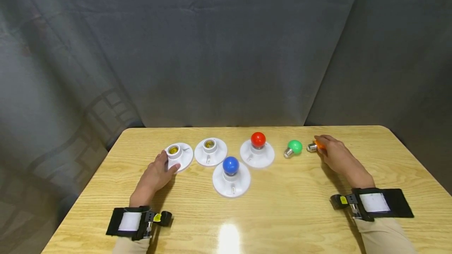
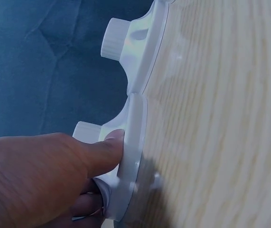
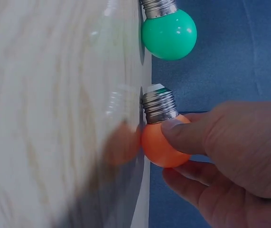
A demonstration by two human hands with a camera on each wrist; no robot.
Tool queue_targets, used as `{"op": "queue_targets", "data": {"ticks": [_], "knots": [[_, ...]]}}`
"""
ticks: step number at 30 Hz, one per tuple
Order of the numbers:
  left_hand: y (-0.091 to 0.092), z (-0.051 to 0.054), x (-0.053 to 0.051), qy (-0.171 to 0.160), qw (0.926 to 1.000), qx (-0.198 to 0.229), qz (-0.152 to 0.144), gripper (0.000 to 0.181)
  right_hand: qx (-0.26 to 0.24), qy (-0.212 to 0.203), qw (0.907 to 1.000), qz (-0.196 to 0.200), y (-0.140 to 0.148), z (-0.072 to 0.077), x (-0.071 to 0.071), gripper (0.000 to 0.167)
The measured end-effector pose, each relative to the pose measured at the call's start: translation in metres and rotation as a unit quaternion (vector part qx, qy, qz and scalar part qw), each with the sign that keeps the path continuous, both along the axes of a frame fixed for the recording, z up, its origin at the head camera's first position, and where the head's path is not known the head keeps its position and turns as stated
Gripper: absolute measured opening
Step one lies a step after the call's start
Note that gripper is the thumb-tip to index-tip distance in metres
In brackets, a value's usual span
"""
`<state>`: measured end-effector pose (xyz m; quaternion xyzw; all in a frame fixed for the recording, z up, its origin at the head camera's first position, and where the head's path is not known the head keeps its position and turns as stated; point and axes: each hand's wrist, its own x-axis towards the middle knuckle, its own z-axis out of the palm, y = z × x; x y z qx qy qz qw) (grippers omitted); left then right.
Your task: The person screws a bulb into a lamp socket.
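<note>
My left hand (image 1: pixel 154 175) grips the rim of the leftmost white socket base (image 1: pixel 185 156); in the left wrist view the thumb of the hand (image 2: pixel 54 175) presses on the base (image 2: pixel 134 128). My right hand (image 1: pixel 340 158) pinches an orange bulb (image 1: pixel 319 144) lying at the right, its metal screw end pointing left. The right wrist view shows the thumb and fingers of the hand (image 3: pixel 235 156) round the orange bulb (image 3: pixel 161 145). Beside it lies a green bulb (image 1: pixel 295 146), not touched.
Next to the left base stands another base with an empty socket (image 1: pixel 219 153). A blue bulb (image 1: pixel 231 165) sits upright in a nearer base (image 1: pixel 231 190), and a red bulb (image 1: pixel 258 139) in one further back (image 1: pixel 261 160). A grey curtain (image 1: pixel 226 50) hangs behind the wooden table (image 1: pixel 282 207).
</note>
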<state>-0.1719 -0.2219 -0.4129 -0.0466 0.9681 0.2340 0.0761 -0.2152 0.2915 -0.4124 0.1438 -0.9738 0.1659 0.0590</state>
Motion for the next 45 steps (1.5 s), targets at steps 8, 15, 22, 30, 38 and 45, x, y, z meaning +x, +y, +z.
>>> {"op": "queue_targets", "data": {"ticks": [8, 15, 22, 30, 38, 45], "knots": [[-0.002, 0.003, 0.001, -0.019, 0.9997, 0.017, 0.001, 0.079, 0.000, 0.014, 0.9998, 0.010, 0.000, 0.000, 0.001, 0.045], [-0.009, 0.006, 0.004, -0.013, 0.9991, 0.007, -0.039, 0.079, -0.004, 0.029, 0.9994, 0.018, 0.000, 0.000, 0.002, 0.044], [-0.011, 0.007, 0.002, -0.042, 0.9989, 0.008, -0.021, 0.084, 0.000, 0.019, 0.9997, 0.017, -0.001, 0.001, 0.000, 0.045], [-0.011, 0.006, 0.001, -0.044, 0.9988, 0.008, -0.021, 0.084, -0.001, 0.010, 0.9999, 0.012, -0.001, 0.002, 0.001, 0.046], [-0.007, 0.006, 0.006, -0.015, 0.9988, 0.001, -0.046, 0.081, -0.013, 0.036, 0.9993, 0.003, -0.003, 0.017, 0.004, 0.047], [-0.003, 0.005, 0.011, 0.009, 0.9970, -0.003, -0.077, 0.078, -0.019, 0.056, 0.9983, 0.005, -0.004, 0.028, 0.004, 0.048]]}}
